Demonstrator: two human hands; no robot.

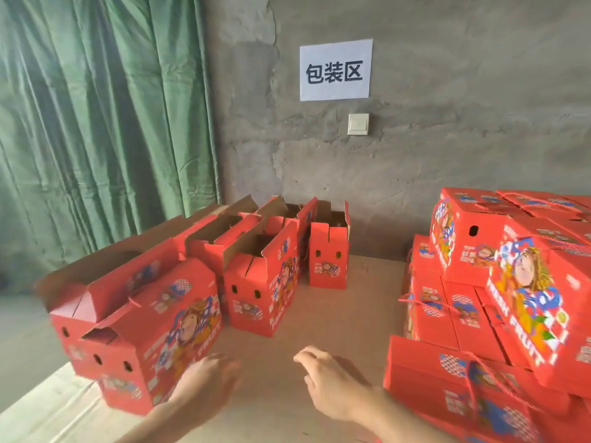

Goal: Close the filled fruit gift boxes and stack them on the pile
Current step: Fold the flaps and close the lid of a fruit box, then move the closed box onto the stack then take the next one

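Note:
Several red fruit gift boxes stand on a cardboard sheet [335, 314] on the floor. The nearest box [166, 330], at the left, has its long lid folded over and one end flap still loose. Behind it stand open boxes [265, 282] with flaps up, and a narrow one [329, 254] by the wall. A pile of closed boxes [499, 302] with red rope handles rises at the right. My left hand [204, 382], blurred, hovers beside the nearest box's right face, holding nothing. My right hand [332, 375] is over the cardboard, fingers apart, empty.
A green curtain [96, 123] hangs at the left. The grey concrete wall [447, 139] behind carries a white paper sign [335, 70] and a light switch [358, 124]. Bare cardboard lies between the open boxes and the pile.

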